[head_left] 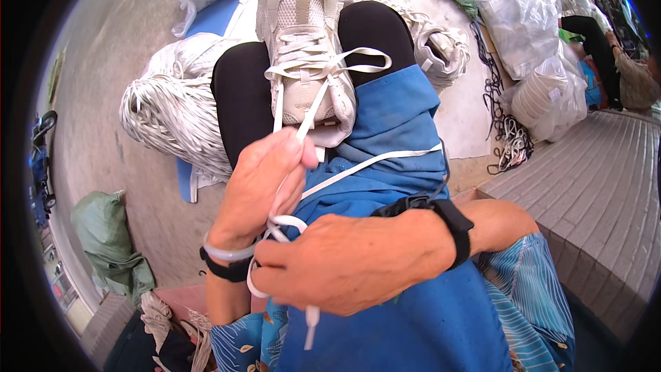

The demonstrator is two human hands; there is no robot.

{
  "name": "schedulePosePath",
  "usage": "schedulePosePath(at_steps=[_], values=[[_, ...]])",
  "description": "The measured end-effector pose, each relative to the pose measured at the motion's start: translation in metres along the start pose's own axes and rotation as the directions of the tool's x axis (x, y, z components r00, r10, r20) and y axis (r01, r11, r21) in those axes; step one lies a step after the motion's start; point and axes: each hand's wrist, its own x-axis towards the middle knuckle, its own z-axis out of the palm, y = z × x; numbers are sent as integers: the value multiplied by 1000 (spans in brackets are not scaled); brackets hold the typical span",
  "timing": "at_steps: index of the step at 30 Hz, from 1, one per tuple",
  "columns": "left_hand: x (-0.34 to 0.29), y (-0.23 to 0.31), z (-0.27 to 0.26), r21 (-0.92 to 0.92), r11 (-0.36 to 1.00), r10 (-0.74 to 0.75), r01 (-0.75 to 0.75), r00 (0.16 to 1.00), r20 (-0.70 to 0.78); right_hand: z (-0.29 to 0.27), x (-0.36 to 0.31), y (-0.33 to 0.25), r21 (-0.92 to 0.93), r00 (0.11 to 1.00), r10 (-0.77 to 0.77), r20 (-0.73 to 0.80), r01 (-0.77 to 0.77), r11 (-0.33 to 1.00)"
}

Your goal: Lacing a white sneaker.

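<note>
A beige-and-white sneaker (305, 38) rests between my black-clad knees, its heel opening toward me. A flat white shoelace (315, 110) crosses its tongue, with a loop sticking out to the right and long ends pulled toward my hands. My left hand (265, 176) is closed on the lace just below the shoe's heel. Lower and nearer, my right hand (337, 262) has its fingers curled round a looped part of the lace; a tipped end hangs beneath it. Another white strand runs across the blue apron (399, 114) on my lap. The fingertips of the right hand are partly hidden.
A large bundle of white laces (172, 110) lies left of my knees. More sneakers (441, 48) stand beyond on a white sheet. Clear plastic bags (527, 34), dark laces (496, 89) and a slatted bench (592, 186) are at the right. A green sack (103, 234) sits at the left.
</note>
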Motion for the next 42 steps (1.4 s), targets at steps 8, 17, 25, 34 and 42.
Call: schedulePosePath(at_steps=[8,17,25,34,42], values=[[-48,-13,9,141,982,-141,122,981,130,-32,-50,8,262,963,96,-251,-28,965],[-100,9,-19,472,880,-211,-59,840,499,-11,-47,53,-389,811,80,-580,-362,847],[-95,36,17,509,821,-261,-259,622,738,-3,-5,52,-528,865,-83,-495,-225,819],[-86,44,19,201,975,-106,-90,609,786,-11,-35,63,-205,702,97,-706,-333,920],[-54,21,38,57,991,-3,-121,404,915,-18,-31,52,550,733,596,-327,-365,751]])
